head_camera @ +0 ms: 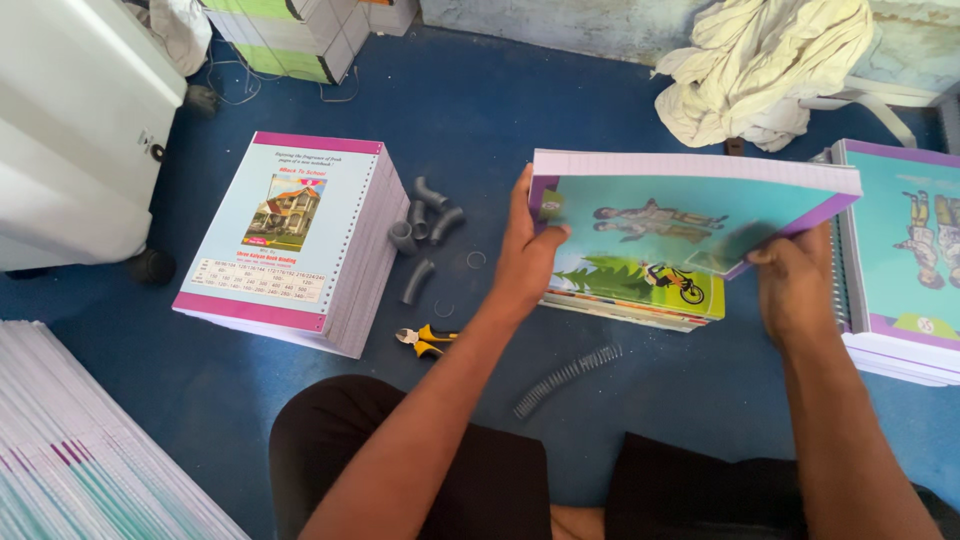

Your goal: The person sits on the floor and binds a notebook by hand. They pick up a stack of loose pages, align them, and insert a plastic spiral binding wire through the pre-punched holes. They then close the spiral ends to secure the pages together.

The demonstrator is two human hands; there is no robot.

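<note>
Both the left hand [527,250] and right hand [792,285] grip a thick teal-covered, purple-edged notebook bundle [680,205], tilted above a low stack of colourful notebooks [640,295].

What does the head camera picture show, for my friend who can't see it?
Two hands, left hand and right hand, hold a teal notebook tilted above a small book pile on blue floor. A taller pink-edged stack, grey pipe pieces, yellow pliers and a wire coil lie nearby.
</note>
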